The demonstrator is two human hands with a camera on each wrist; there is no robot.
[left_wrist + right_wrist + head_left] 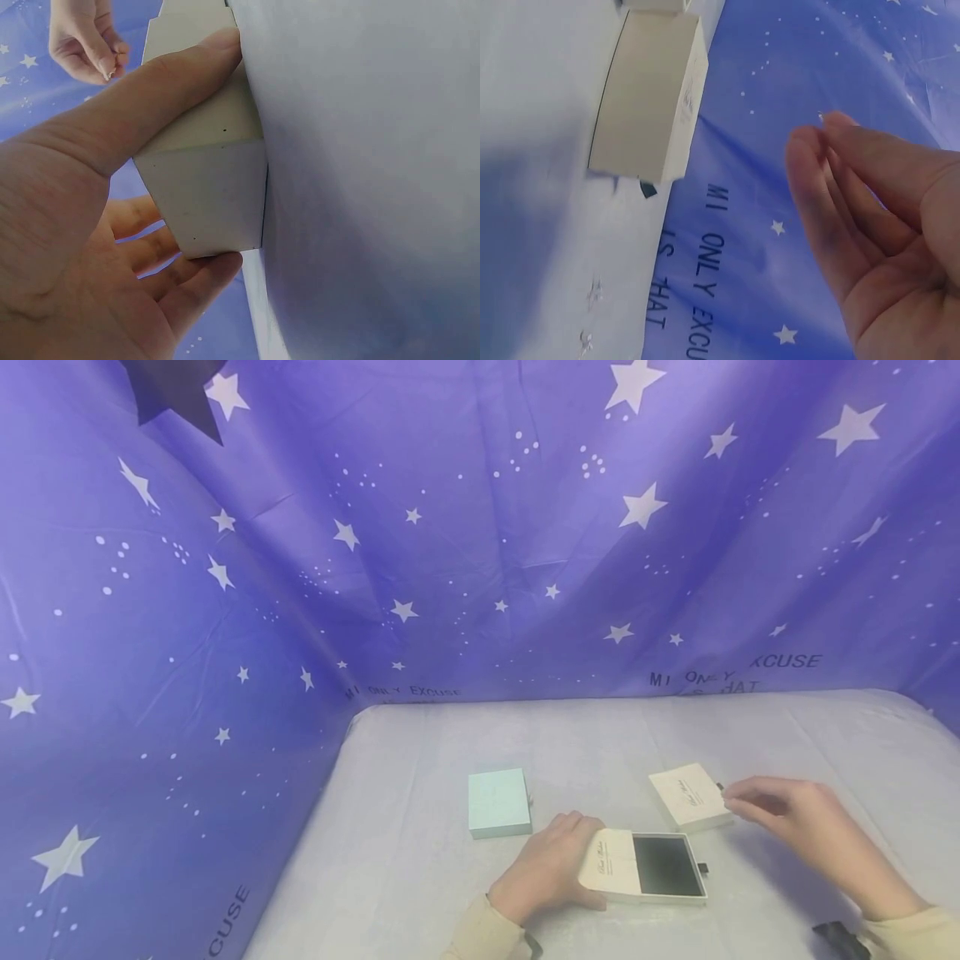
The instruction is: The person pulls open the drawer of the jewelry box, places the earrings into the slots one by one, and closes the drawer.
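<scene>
My left hand (pixel 551 868) grips the closed end of a cream drawer box (pixel 613 864), thumb along its near side and fingers on the far side. The box's tray (pixel 667 865) is slid out to the right, showing a dark lining and a black pull tab. My right hand (pixel 795 810) is raised right of a second cream drawer box (pixel 690 797), which is closed. Its thumb and fingertips pinch a tiny shiny piece (pixel 821 116), mostly hidden by the fingers; I cannot tell its kind.
A closed mint-green box (pixel 498 802) stands left of the cream boxes. Small silvery pieces (pixel 594 292) lie on the pale cloth-covered table (pixel 405 777). A purple star-printed curtain (pixel 487 527) rises behind and to the left.
</scene>
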